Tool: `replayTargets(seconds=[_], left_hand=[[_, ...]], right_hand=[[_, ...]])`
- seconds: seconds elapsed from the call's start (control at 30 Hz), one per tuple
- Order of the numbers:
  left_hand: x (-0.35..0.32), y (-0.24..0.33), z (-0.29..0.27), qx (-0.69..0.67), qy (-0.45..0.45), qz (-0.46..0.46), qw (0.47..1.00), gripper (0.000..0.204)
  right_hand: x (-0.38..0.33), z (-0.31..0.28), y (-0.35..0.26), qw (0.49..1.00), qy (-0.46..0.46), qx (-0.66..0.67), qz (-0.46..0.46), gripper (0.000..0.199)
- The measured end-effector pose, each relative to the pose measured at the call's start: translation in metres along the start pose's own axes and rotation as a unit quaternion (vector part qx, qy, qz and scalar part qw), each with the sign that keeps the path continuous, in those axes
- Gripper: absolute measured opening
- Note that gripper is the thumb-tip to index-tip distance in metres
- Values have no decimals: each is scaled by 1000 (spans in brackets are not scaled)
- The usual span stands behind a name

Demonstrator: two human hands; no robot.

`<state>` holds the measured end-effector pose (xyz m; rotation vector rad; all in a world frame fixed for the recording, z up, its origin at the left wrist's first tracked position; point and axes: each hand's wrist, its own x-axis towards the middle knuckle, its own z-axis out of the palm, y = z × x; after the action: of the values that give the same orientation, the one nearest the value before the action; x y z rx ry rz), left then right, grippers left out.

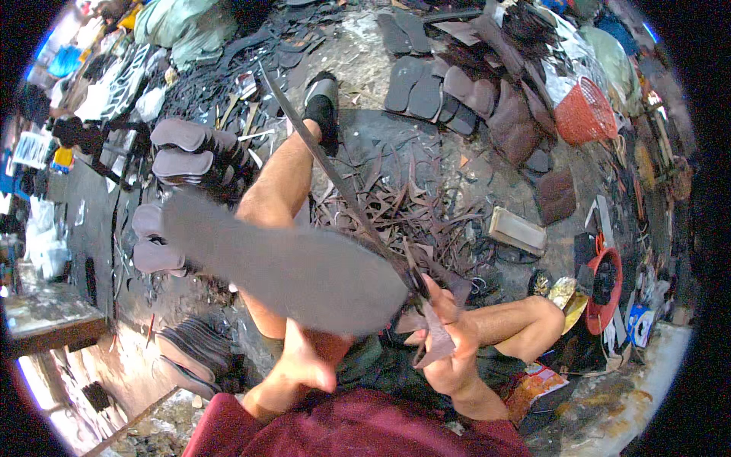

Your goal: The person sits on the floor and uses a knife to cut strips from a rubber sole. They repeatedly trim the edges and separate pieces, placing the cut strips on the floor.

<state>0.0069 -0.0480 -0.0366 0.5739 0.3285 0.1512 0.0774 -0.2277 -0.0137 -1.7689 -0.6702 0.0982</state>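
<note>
My left hand (308,362) grips a large dark grey shoe sole (289,266) from below. Its thumb shows, but the other fingers are hidden under the sole. My right hand (449,346) is closed round what looks like dark scissors (415,273), at the sole's right end; the handles are hidden. A pointed brownish offcut (436,335) lies against the right fingers. A long, thin dark strip (327,164) runs from beside the scissors up past my raised leg; whether it joins the sole I cannot tell.
Curled scraps (403,198) cover the floor between my legs. Stacked soles (183,164) stand at left, with more (194,354) at lower left. Sole pieces (415,87) and dark sheets lie at far right, near a red basket (585,114). A pale block (518,231) rests at right.
</note>
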Motion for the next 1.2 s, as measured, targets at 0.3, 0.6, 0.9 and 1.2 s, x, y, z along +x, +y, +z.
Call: replayTargets(seconds=[0.3,0.6,0.9,1.2], left_hand=[[33,-12,70,24,214,-44,976,39],[17,-31,29,139,201,-60,968,57],[4,-26,-8,195,133,-103,966,52],[48,-19,-34,345,-122,313,877,27]], right_hand=[[-92,-20,23,984,66,-148,77,43],[-70,-52,21,972,-43,-212,95,54],[17,-21,35,978,-138,-142,64,49],[-20,-16,82,856,134,264,423,39]])
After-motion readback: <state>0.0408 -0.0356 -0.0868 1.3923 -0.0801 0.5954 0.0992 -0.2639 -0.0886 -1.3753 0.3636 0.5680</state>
